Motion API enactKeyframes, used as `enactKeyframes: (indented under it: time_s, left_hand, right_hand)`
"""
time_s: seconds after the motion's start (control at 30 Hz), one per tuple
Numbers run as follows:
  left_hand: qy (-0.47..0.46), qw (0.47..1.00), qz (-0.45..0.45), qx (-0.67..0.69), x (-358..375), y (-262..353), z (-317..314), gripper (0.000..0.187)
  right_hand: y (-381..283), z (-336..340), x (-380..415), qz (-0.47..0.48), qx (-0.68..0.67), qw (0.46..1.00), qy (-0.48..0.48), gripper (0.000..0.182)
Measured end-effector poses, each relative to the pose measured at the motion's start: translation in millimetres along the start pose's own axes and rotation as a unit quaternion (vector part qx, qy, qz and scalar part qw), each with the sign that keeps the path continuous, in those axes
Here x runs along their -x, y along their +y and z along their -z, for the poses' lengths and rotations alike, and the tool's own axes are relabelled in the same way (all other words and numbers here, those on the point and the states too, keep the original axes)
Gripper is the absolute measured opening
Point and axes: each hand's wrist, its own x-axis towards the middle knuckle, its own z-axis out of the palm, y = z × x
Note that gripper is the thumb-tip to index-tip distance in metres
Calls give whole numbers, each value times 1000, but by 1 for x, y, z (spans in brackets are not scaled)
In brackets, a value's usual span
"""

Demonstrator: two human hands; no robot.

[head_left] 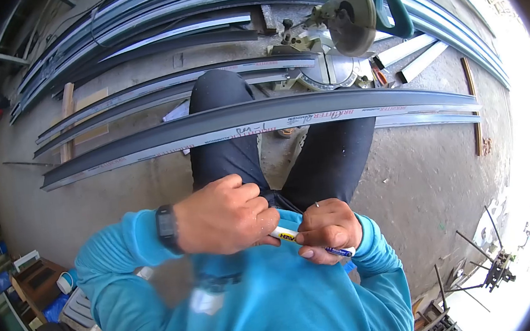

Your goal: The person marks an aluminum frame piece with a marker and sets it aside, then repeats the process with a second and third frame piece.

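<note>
1. Head view: the white marker (286, 234) is held between the two hands, low in front of the blue sweater (278, 298).
2. The left hand (228, 217) has its fingers closed around one end; the right hand (332, 229) pinches it near the blue end, thumb against fingers. Whether a cap is on is hidden.
3. A firm pinch from both hands, kept in line with the barrel, would likely serve best.
4. Just ahead, a long grey profile (260, 116) spans the legs and could obstruct forward reach.
5. Beyond stands a saw (353, 20), its cutting area worth keeping sleeves from.
</note>
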Motion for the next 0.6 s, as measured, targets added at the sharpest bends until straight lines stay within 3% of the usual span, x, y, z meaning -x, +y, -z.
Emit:
enactKeyframes:
  time_s: [0.07,0.17,0.2,0.23,0.27,0.33,0.4,0.43,0.53,0.6]
  left_hand:
    - [15,999,-6,30,2,-2,-5,42]
    - [-40,998,-22,44,6,-16,10,43]
    - [-33,994,70,82,24,-34,19,45]
    - [-29,979,163,122,45,-50,29,47]
    - [-18,966,245,79,51,-52,43,45]
    - [45,962,264,-59,46,-48,46,36]
    - [86,948,287,-109,50,-60,31,41]
    - [106,940,296,-130,53,-69,19,46]
    - [87,920,345,-163,81,-99,-5,49]
    - [79,928,333,-151,86,-106,-4,46]
  right_hand:
    - [-2,2,-3,10,-22,1000,-12,19]
    - [-2,21,13,17,-41,999,11,19]
    - [-12,31,39,-6,7,981,194,20]
    - [-24,49,56,-79,-21,963,258,24]
    - [-36,55,56,-143,7,937,318,30]
    - [-30,54,49,-192,-41,926,322,30]
    - [-15,39,24,-246,30,899,361,34]
    - [-3,47,30,-258,74,912,311,37]
    - [36,31,30,-244,166,874,385,22]
    - [54,22,28,-184,201,890,365,15]
